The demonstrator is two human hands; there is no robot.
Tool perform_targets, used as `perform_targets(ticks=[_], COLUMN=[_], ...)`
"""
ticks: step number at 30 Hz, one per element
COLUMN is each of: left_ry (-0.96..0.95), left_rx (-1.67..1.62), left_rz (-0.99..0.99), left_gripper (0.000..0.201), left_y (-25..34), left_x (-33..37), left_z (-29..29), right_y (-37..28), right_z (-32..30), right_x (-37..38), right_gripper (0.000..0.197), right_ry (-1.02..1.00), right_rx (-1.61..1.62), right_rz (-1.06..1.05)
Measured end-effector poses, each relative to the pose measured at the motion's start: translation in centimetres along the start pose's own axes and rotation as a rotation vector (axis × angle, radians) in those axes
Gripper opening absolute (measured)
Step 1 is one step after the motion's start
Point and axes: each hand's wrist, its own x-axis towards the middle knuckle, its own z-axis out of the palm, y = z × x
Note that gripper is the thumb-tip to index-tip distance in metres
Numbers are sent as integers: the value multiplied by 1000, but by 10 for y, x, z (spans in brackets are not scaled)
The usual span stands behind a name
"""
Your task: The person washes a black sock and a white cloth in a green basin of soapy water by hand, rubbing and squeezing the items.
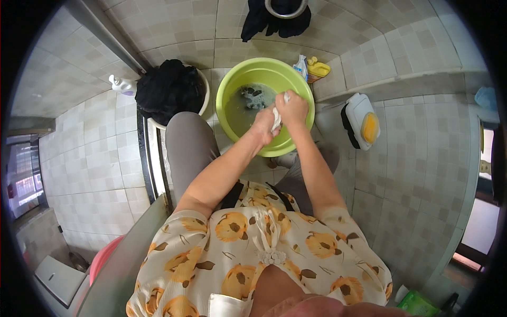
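My left hand (264,124) and my right hand (294,109) are close together over a lime-green basin (226,100). Both are closed on a small white cloth (276,119), which is bunched up between them; a bit of white also pokes out at the top of my right fist. Most of the cloth is hidden by my fingers. Below, the basin holds cloudy, sudsy water (237,113). Something dark with foam on it (253,96) lies in that water, but I cannot tell what it is.
Left of the basin, black clothes (168,91) are heaped in a white tub (204,95), beside a white bottle (122,84). A yellow bottle (318,70) and a white-and-blue packet (301,66) stand behind the basin's right side. A white box with a yellow part (364,121) is farther right.
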Motion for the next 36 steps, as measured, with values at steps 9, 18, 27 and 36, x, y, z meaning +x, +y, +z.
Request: perform_targets(ticks=[9,18,27,36], left_ry=[111,40,-402,-376], left_rx=[-297,-348,-712,-377], left_rz=[105,152,314,-3], left_gripper=[19,20,23,34], left_y=[0,5,-15,26], left_x=[-5,9,52,-16], left_z=[1,-6,-60,-11], right_y=[-8,-36,-49,3], right_z=[4,5,-2,-49], right_x=[-2,-24,-30,18], right_gripper=[23,22,25,33], right_ry=[23,-16,5,-279], right_rx=[-21,-16,209,1096], right_rz=[81,-48,-60,319])
